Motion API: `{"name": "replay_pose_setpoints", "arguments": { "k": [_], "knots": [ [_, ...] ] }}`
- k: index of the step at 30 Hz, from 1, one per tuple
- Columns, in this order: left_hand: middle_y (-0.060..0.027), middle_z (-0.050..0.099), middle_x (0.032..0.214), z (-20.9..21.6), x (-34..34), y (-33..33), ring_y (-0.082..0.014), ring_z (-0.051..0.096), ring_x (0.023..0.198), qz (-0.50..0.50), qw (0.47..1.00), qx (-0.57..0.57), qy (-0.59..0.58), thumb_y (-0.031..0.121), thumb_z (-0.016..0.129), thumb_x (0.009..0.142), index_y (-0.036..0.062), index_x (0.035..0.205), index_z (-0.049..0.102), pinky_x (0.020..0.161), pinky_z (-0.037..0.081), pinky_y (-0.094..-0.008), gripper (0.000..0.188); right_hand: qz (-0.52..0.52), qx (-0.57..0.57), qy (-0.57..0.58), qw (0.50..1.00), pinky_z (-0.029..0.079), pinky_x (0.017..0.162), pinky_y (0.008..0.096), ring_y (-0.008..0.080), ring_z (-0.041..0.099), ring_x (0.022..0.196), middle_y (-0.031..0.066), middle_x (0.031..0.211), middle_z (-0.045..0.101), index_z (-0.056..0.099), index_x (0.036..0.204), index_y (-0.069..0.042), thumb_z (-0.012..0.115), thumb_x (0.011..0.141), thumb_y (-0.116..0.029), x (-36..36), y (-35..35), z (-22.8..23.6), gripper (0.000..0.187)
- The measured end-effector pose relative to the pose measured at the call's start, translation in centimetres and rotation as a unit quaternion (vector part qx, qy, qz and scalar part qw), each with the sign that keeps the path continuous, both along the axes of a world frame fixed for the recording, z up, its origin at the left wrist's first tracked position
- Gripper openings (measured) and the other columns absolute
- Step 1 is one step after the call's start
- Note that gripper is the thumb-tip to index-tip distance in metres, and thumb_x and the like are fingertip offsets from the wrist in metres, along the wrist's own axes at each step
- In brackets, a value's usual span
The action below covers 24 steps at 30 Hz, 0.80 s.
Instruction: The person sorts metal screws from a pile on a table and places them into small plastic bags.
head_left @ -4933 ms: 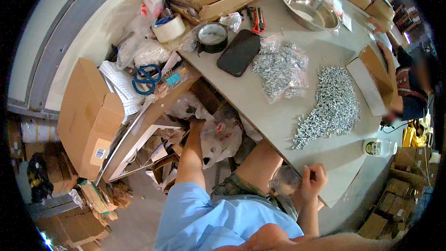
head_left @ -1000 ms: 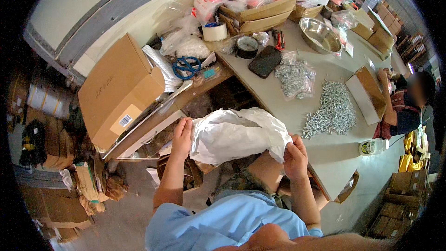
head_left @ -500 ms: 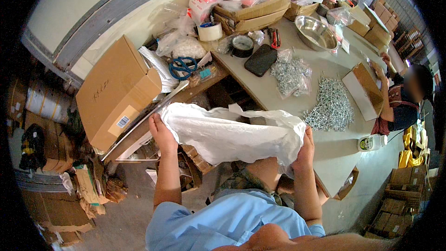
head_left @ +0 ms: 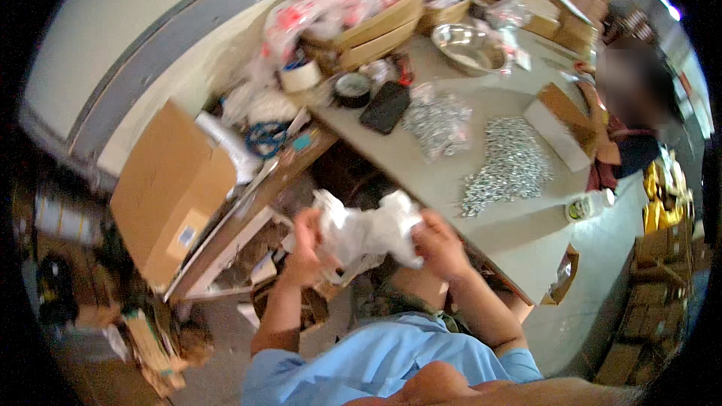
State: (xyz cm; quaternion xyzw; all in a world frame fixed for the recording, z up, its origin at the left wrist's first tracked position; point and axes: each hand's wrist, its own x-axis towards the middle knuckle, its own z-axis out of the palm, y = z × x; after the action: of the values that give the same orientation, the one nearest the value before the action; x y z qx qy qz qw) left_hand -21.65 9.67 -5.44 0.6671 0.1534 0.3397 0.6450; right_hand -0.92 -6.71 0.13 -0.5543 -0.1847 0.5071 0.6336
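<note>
A thin white bag point(head_left: 361, 234), crumpled and drawn together, hangs between my hands over the gap beside the table's near edge. My left hand point(head_left: 304, 249) is closed on its left end. The fingers of my right hand point(head_left: 442, 246) grip the opposite end. Motion blurs the bag and my fingers a little. On the grey table point(head_left: 519, 240), to the right of my hands, lie a heap of loose silvery screws point(head_left: 505, 165) and a clear bag of similar metal parts point(head_left: 438, 122).
A cardboard box point(head_left: 169, 195) stands at left, near blue-handled scissors point(head_left: 267, 139). Black tape point(head_left: 352, 90), a dark phone point(head_left: 386, 107) and a steel bowl point(head_left: 470, 49) lie farther back. A white bottle point(head_left: 589, 205) stands near the right edge. Another person point(head_left: 632, 98) works beside an open carton point(head_left: 560, 124).
My hands have come closer together, and the bag, stretched wide before, is now bunched up between them. The view has shifted, so the table things appear farther left.
</note>
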Motion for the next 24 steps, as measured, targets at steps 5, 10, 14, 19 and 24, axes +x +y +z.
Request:
{"name": "replay_pose_setpoints", "arguments": {
  "k": [5, 10, 14, 19, 24],
  "knots": [
    [-0.0157, 0.037, 0.133, -3.7, 5.7, -1.3, -0.0291, 0.041, 0.117, -0.098, 0.969, -0.189, 0.127, 0.022, 0.082, 0.065, 0.0044, 0.138, 0.025, 0.095, 0.038, -0.0409, 0.094, 0.259, 0.16, -0.096, 0.948, 0.036, 0.096, 0.0314, 0.0128, 0.044, 0.112, 0.0098, 0.123, 0.052, 0.051, 0.108, -0.004, 0.052, 0.095, -0.019, -1.8, 0.1, 1.1, 0.02],
    [-0.0058, 0.043, 0.111, 1.1, 7.8, 3.9, -0.0198, 0.046, 0.104, 0.082, 0.986, 0.139, 0.029, 0.006, 0.072, 0.069, 0.0068, 0.117, 0.039, 0.092, 0.037, -0.0328, 0.058, 0.097, 0.264, -0.065, 0.957, 0.038, 0.097, 0.0341, 0.0175, 0.049, 0.112, 0.0171, 0.127, 0.05, 0.052, 0.101, -0.005, 0.052, 0.092, -0.004, 2.2, -2.7, 2.6, 0.009],
    [-0.0098, 0.056, 0.112, 10.3, 10.2, 11.4, -0.0204, 0.052, 0.106, 0.219, 0.924, 0.297, 0.102, -0.014, 0.05, 0.06, 0.0011, 0.123, 0.046, 0.094, 0.039, -0.0318, 0.065, -0.035, 0.236, -0.098, 0.966, 0.042, 0.091, 0.0317, 0.0156, 0.054, 0.103, 0.013, 0.115, 0.056, 0.052, 0.097, -0.003, 0.055, 0.09, -0.004, 5.7, -7.5, 2.4, 0.007],
    [-0.0247, 0.054, 0.117, 20.9, 24.7, 13.2, -0.0376, 0.054, 0.106, 0.202, 0.796, 0.524, 0.225, 0.017, 0.061, 0.075, -0.0021, 0.114, 0.057, 0.092, 0.043, -0.0428, 0.044, -0.24, 0.079, -0.259, 0.932, 0.046, 0.083, 0.0295, 0.0159, 0.057, 0.092, 0.0089, 0.098, 0.062, 0.055, 0.09, -0.001, 0.059, 0.085, -0.003, 8.5, -13.9, -1.4, 0.007],
    [-0.017, 0.05, 0.125, 17.5, 39.9, 14.0, -0.0352, 0.047, 0.115, 0.156, 0.682, 0.586, 0.409, 0.046, 0.056, 0.083, 0.0007, 0.104, 0.065, 0.092, 0.044, -0.0462, 0.051, -0.392, -0.11, -0.4, 0.821, 0.047, 0.072, 0.0298, 0.02, 0.06, 0.076, 0.0104, 0.081, 0.061, 0.055, 0.082, -0.001, 0.06, 0.08, 0.0, 10.1, -18.6, -4.2, 0.006]
  ]
}}
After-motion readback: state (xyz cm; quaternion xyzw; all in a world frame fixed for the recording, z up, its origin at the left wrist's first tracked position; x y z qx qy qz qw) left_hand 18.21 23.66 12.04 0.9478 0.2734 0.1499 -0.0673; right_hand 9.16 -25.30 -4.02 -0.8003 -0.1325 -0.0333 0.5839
